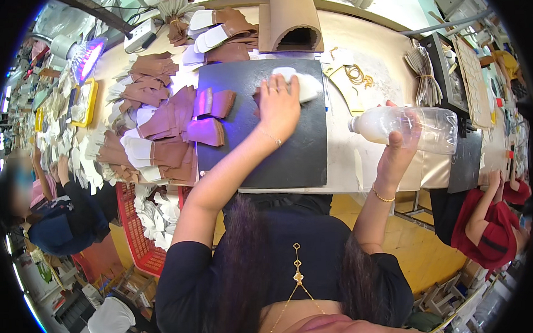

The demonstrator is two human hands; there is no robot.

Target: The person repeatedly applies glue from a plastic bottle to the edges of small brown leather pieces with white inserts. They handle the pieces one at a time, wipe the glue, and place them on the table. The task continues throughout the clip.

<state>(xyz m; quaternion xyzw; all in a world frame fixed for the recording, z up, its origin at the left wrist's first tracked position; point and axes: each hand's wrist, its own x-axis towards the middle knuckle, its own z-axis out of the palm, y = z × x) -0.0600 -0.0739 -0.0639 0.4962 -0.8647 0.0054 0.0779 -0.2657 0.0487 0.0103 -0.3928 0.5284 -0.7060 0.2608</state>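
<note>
My left hand (279,110) lies with fingers stretched out over a black board (278,163). Under its fingertips is a white piece (311,90), smeared by motion. A bit of brown material (256,97) shows beside the same hand, mostly covered. My right hand (393,159) grips a clear plastic bottle (440,128), tipped on its side with the neck toward the left; whitish liquid shows inside. Small stacks of brown pieces (206,132) rest on the board's left part, in purple light.
Fanned piles of brown and white pieces (159,114) cover the table's left. A brown half-round tunnel form (291,19) stands behind the board. A lit lamp (86,58), a power strip (140,36) and a red basket (141,241) are leftward. Co-workers sit at both sides.
</note>
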